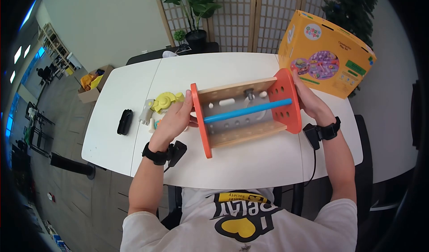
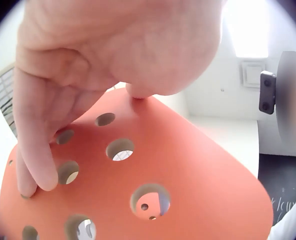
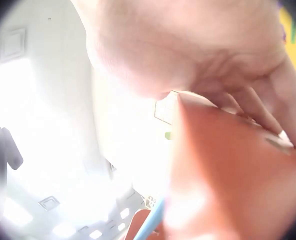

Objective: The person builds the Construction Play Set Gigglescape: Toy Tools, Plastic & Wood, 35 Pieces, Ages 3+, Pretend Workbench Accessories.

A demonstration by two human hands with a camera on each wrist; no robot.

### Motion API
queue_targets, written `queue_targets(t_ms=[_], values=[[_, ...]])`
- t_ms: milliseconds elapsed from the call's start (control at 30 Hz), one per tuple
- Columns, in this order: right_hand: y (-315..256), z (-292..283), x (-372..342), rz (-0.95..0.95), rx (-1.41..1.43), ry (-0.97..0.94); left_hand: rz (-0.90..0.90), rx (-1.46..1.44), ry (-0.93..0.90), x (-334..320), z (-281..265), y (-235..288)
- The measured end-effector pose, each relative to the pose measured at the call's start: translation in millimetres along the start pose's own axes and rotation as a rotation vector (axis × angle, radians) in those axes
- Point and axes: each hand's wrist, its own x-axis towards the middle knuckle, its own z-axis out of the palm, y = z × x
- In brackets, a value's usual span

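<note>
A toy toolbox (image 1: 243, 139) with wooden sides, orange-red end panels and a blue rod handle (image 1: 248, 110) is held between both hands over the white table. My left hand (image 1: 175, 121) grips the left end panel (image 2: 188, 170); in the left wrist view the fingers lie on its holed outer face and the thumb is at the edge. On the opposite side, my right hand (image 1: 313, 99) holds the right end panel (image 3: 238, 165), thumb at its top edge and fingers along the outer face. A grey piece (image 1: 249, 94) and a white piece (image 1: 227, 102) show inside the toolbox.
Left of the toolbox, yellow-green toy parts (image 1: 165, 101) and a grey piece (image 1: 146, 112) lie on the white table (image 1: 111, 91). A black case (image 1: 125, 121) is farther left. At the back right stands a big orange-yellow box (image 1: 328, 51). A cable hangs from the right wrist camera.
</note>
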Motion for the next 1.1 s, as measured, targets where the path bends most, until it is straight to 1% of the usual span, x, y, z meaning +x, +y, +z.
queue_targets(t_ms=[33,133,167,233,333,433,467,567,633,767,867,933,1100], values=[[-8,4,-8,0.024,0.044,0.033,0.044,0.033,0.03,0,-1,6],[-6,8,-14,-0.128,0.166,0.055,0.141,-0.017,0.073,3,-2,17],[-7,9,-14,-0.15,0.197,0.076,0.178,-0.043,0.094,5,-3,18],[-7,10,-14,-0.196,0.258,0.118,0.188,-0.128,0.07,7,-7,20],[-6,8,-14,-0.254,0.383,0.066,0.224,-0.234,0.01,11,-11,15],[11,0,-7,-0.294,0.376,0.066,0.25,-0.309,-0.081,23,-15,-6],[15,-6,-7,-0.295,0.358,0.017,0.257,-0.33,-0.115,26,-17,-9],[27,-18,-6,-0.313,0.304,-0.103,0.37,-0.255,-0.139,29,-18,-12],[35,-18,-3,-0.345,0.263,-0.155,0.345,-0.262,-0.145,28,-14,-10],[49,-14,4,-0.364,0.198,-0.113,0.28,-0.312,-0.166,29,-7,-17],[57,-11,7,-0.356,0.194,-0.086,0.309,-0.159,-0.136,33,-2,-33],[65,-10,9,-0.364,0.179,-0.089,0.315,-0.119,-0.116,35,3,-42],[68,-2,-4,-0.324,0.021,0.006,0.338,-0.002,-0.085,21,3,-53]])
